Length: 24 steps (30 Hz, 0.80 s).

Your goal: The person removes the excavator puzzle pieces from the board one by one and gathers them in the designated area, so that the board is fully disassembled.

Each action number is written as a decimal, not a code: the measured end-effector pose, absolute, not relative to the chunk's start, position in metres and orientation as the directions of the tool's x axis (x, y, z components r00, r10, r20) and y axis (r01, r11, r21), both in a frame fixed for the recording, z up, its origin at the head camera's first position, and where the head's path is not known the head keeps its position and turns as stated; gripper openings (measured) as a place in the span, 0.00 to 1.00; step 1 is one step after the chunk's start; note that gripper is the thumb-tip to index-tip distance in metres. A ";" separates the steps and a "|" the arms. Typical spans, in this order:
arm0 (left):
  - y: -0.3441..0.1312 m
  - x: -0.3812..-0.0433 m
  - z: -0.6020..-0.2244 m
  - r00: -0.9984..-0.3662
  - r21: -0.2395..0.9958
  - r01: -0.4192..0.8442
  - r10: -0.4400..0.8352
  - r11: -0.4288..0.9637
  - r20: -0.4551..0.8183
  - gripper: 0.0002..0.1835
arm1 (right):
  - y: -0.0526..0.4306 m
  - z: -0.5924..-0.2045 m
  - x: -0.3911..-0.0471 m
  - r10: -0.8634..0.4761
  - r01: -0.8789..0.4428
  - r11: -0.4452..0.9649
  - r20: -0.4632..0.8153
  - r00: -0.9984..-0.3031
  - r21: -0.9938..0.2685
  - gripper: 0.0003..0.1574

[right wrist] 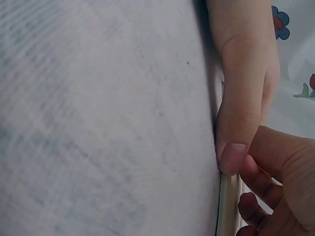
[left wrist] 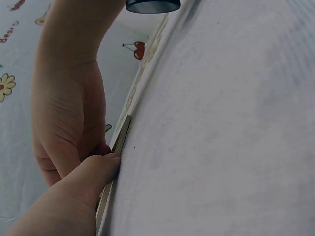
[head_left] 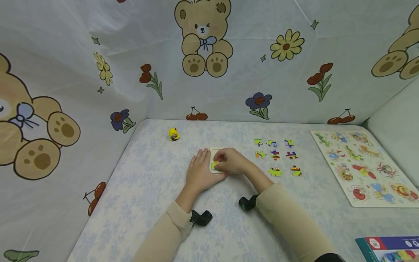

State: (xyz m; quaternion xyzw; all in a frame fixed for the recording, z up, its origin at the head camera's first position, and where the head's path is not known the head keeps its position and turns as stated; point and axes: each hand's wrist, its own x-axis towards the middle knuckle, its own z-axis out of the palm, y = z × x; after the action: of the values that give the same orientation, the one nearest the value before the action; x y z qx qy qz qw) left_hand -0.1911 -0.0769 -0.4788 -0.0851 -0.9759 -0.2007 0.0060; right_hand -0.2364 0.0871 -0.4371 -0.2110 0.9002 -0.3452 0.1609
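Note:
A small cream puzzle board (head_left: pixel 214 150) lies flat on the table, largely covered by both hands. The left hand (head_left: pixel 200 170) rests along its left side with fingers straight, its thumb stretched along the front edge. The right hand (head_left: pixel 233 160) is over the board, fingers curled, pinching a green, yellow and blue puzzle piece (head_left: pixel 214 166) at the board's surface; the fingertips partly hide it. In the right wrist view the left thumb (right wrist: pixel 233 157) presses the edge of the board (right wrist: pixel 229 201), beside the curled right fingers (right wrist: pixel 261 187). Loose jigsaw pieces (head_left: pixel 275 155) lie in rows to the right.
A yellow toy duck (head_left: pixel 174 134) stands at the back left. On the right lies a large board with insect pictures (head_left: pixel 358 163). A colourful box (head_left: pixel 389 249) sits at the front right corner. Bear-patterned cloth (head_left: pixel 209 94) hangs behind and at the left.

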 end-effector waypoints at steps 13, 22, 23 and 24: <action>-0.076 -0.190 -0.477 -0.985 0.405 0.173 0.163 0.898 0.059 0.63 | 0.100 -0.435 -0.234 -0.458 -0.196 0.604 -0.136 -0.878 -0.773 0.14; -0.074 -0.190 -0.477 -0.987 0.408 0.159 0.152 0.899 0.051 0.64 | 0.143 -0.427 -0.232 -0.394 -0.140 0.574 -0.122 -0.911 -0.807 0.17; -0.074 -0.190 -0.478 -0.988 0.407 0.156 0.150 0.900 0.047 0.64 | 0.149 -0.426 -0.231 -0.379 -0.128 0.583 -0.129 -0.917 -0.802 0.17; -0.074 -0.190 -0.478 -0.988 0.406 0.155 0.149 0.901 0.046 0.64 | 0.154 -0.425 -0.230 -0.363 -0.115 0.591 -0.136 -0.922 -0.798 0.17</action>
State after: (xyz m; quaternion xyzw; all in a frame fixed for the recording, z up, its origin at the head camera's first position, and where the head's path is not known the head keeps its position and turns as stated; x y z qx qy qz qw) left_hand -0.1900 -0.0741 -0.4781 -0.0779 -0.9749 -0.2087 0.0069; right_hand -0.2305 0.1541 -0.4254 -0.1359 0.8803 -0.4312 0.1439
